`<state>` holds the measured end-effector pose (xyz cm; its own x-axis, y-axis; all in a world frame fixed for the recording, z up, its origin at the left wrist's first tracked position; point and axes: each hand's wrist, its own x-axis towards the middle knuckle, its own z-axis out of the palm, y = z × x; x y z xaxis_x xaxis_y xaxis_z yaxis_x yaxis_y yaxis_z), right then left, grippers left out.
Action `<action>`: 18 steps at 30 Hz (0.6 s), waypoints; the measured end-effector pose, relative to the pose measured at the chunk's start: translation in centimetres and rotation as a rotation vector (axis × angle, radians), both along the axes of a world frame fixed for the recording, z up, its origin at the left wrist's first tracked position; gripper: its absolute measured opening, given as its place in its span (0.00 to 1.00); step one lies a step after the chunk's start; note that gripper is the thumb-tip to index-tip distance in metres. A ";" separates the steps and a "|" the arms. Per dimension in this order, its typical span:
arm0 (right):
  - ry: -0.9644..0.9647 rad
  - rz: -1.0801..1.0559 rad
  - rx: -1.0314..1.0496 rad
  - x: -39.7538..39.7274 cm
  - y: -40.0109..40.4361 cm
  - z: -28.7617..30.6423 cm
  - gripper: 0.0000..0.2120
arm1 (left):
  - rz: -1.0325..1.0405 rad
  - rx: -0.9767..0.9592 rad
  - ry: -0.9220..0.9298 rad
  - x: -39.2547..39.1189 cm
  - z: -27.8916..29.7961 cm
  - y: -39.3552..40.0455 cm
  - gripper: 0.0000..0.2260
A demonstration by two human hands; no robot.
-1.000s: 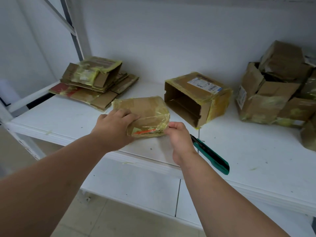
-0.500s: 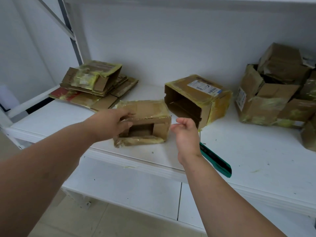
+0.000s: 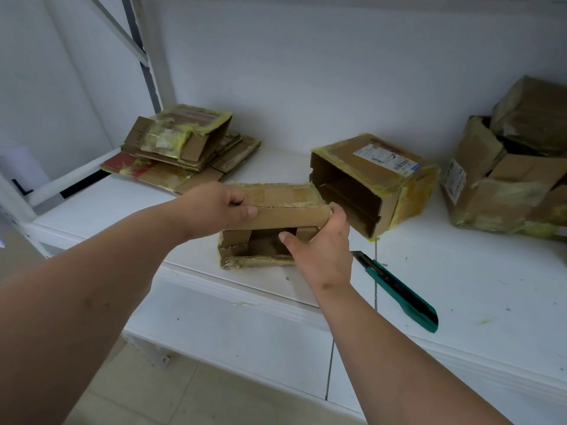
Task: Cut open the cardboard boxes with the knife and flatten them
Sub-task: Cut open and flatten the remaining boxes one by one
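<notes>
Both hands — left (image 3: 214, 210), right (image 3: 322, 250) — clenched on small box's (image 3: 276, 194) front flap; knife (image 3: 399, 289) lies beside on the surface (image 3: 475, 271).

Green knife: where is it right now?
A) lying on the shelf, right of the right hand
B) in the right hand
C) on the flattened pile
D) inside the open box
A: the green knife lies on the white shelf, untouched, while both hands grip the small box.

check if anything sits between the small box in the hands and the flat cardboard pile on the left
Nothing visible does. The small box, gripped by the left hand and right hand, has bare white shelf between it and the flattened pile. The knife and open box lie to the right.
</notes>
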<state>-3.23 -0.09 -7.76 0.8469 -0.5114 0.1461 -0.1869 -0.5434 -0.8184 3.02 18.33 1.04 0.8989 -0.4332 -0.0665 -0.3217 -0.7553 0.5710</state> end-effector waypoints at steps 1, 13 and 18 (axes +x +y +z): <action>-0.004 -0.028 -0.038 0.2 0.2 0.0 0.45 | 0.009 -0.008 -0.008 0.1 -0.1 -0.1 0.08; -0.131 -0.006 0.318 -1.8 -1.7 -0.1 0.15 | 0.385 -0.181 -0.291 0.4 -1.6 -0.7 0.19; -0.111 0.035 0.479 -2.5 -2.4 0.6 0.17 | 0.542 -0.323 -0.307 0.3 -2.1 -1.7 0.26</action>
<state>-5.77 -2.44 -7.14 0.8574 -0.5145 -0.0085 -0.0731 -0.1055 -0.9917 3.35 16.62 -1.07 0.9513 0.1256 0.2814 -0.1305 -0.6629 0.7372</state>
